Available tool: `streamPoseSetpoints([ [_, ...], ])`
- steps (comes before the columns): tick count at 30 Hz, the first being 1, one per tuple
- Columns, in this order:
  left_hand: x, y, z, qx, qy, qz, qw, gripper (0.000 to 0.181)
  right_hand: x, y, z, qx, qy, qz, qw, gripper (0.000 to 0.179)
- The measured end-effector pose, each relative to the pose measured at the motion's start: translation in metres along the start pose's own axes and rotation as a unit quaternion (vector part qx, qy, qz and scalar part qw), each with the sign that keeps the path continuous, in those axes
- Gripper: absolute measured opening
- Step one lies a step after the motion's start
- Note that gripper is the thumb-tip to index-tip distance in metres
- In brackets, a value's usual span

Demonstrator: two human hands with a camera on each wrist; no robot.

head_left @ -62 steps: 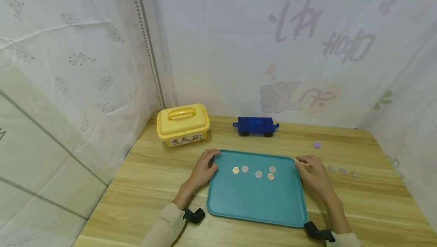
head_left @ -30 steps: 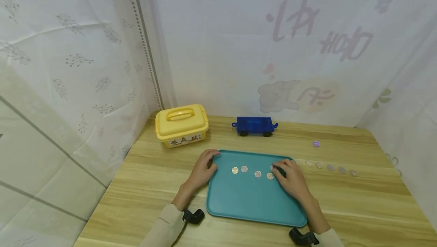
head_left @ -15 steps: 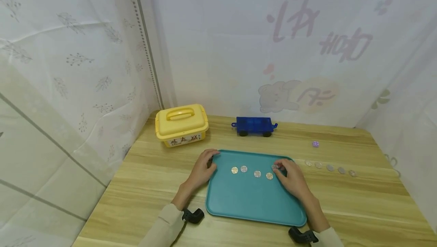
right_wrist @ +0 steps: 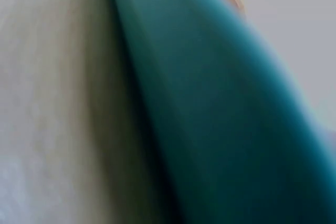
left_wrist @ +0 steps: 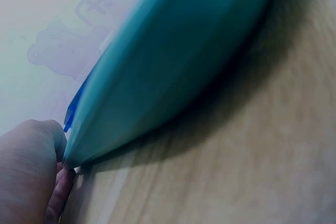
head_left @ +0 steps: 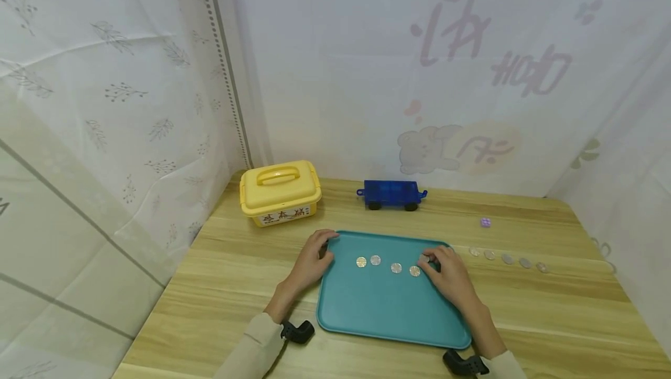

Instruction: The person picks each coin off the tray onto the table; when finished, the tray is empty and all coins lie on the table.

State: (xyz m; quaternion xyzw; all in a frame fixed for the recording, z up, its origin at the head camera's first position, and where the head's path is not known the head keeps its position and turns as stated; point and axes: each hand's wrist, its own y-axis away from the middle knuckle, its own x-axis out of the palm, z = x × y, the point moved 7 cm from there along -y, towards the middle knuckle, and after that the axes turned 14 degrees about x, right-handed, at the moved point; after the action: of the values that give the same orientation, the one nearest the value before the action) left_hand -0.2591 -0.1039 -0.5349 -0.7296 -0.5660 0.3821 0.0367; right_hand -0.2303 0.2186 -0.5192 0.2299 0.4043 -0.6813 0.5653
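Mid-frame, your right hand (head_left: 448, 277) pinches a coin (head_left: 423, 259) on the tray (head_left: 388, 315); your left hand (head_left: 310, 262) grips its rim. Lift cleanly next.

wooden table (head_left: 236, 274) | teal tray (head_left: 388, 309) | yellow box (head_left: 280, 191) | blue toy wagon (head_left: 392, 194) | coin row (head_left: 507, 259) | purple die (head_left: 485, 222)

Setting: curtained-off tabletop booth, home-like play corner. Evidence: light wood-grain desk (head_left: 236, 262); behind it, white printed fabric drapes (head_left: 131, 94) with cartoon bear; on the desk's far edge, yellow lidded plastic toy box (head_left: 280, 191) and blue toy wagon (head_left: 392, 194).
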Motion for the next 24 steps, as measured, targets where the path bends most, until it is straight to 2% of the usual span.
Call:
streamPoseSetpoints([
  [5, -0.002, 0.001, -0.001, 0.0, 0.0, 0.0, 1.0, 0.045, -0.009, -0.001, -0.008, 0.002, -0.021, -0.036, 0.9991, 0.025],
  [12, 0.001, 0.002, 0.0, 0.001, -0.005, 0.013, 0.9999, 0.045, -0.031, 0.006, -0.036, 0.041, -0.093, -0.064, 0.9928, 0.025],
  [15, 0.002, 0.003, -0.001, -0.003, -0.003, 0.013, 0.9999, 0.045, -0.039, 0.009, -0.05, 0.066, -0.105, -0.07, 0.9898, 0.024],
  [19, 0.001, 0.001, 0.0, -0.005, 0.0, 0.01, 0.9999, 0.046, -0.047, 0.015, -0.069, 0.105, -0.104, -0.068, 0.9867, 0.025],
  [24, 0.0, -0.001, 0.001, -0.008, -0.003, 0.009, 0.9999, 0.046, -0.056, 0.025, -0.083, 0.099, -0.053, -0.08, 0.9904, 0.027],
])
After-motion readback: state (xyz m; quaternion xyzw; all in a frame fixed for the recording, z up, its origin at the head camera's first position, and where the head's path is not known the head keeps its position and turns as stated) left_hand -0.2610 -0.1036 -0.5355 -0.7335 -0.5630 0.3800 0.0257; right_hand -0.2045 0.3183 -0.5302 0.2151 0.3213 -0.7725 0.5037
